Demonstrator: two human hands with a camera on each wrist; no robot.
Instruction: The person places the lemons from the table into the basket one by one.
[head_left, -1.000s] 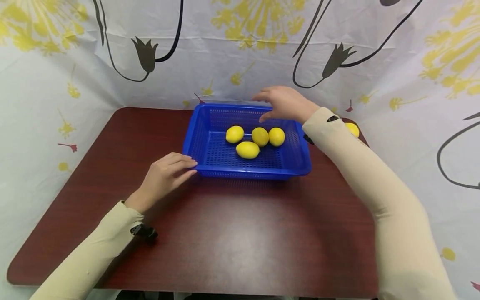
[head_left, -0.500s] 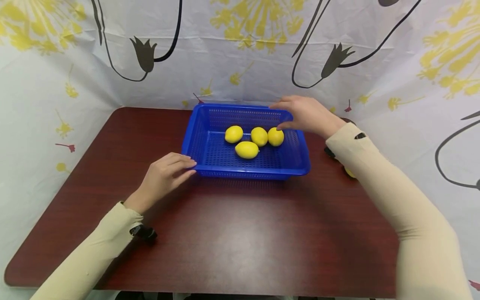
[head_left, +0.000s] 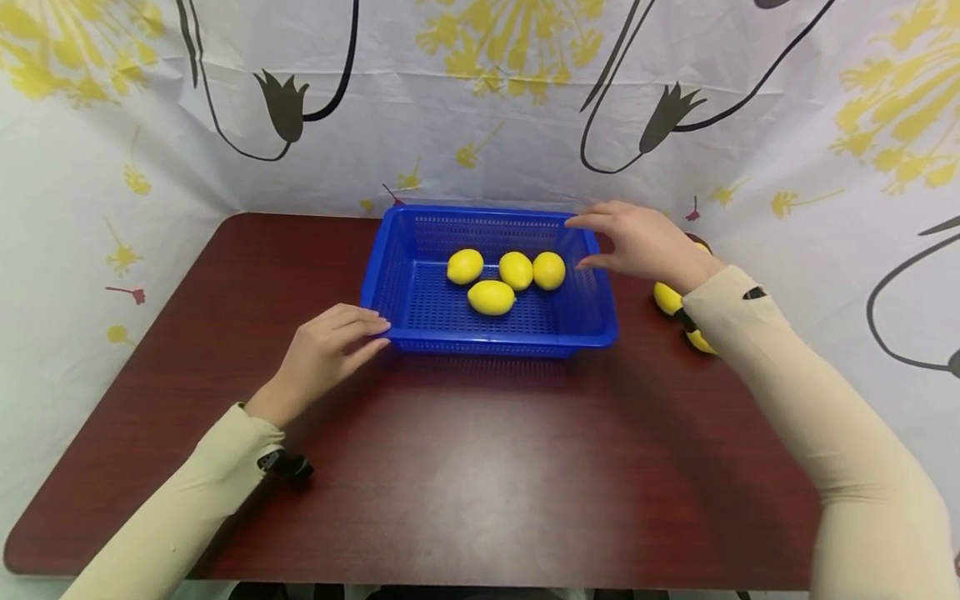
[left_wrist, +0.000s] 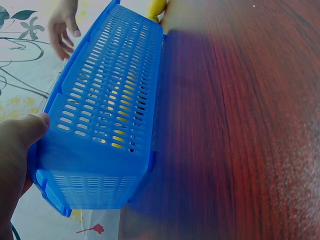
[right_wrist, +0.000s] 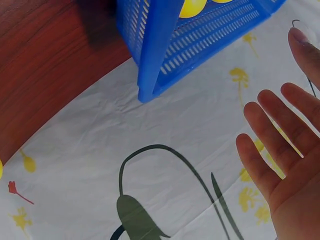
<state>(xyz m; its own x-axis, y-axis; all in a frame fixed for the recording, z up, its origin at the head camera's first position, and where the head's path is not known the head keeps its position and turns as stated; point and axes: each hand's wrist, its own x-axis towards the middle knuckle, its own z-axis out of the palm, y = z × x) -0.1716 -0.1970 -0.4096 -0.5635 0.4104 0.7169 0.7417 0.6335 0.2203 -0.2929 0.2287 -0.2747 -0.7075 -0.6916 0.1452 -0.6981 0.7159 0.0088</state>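
Observation:
A blue plastic basket (head_left: 495,340) with perforated walls stands on the table and holds several yellow lemons (head_left: 491,297). The left hand (head_left: 330,350) pinches the basket's near left corner; in the left wrist view its thumb (left_wrist: 32,127) lies over the rim, the fingers mostly hidden. Over the basket's right end hovers the right hand (head_left: 637,242), thumb and fingers spread apart and holding nothing. The right wrist view shows that same hand (right_wrist: 290,160) with its palm bare, away from the basket wall (right_wrist: 155,50).
More lemons (head_left: 667,298) lie on the dark red table (head_left: 480,467) to the right of the basket, partly hidden by the right sleeve (head_left: 795,392). A white patterned cloth (head_left: 465,100) hangs behind the table and along its sides.
The right hand has moved rightward from above the basket's middle to its right end, carrying nothing. Its forearm has uncovered lemons at the right. The left hand and basket have stayed put.

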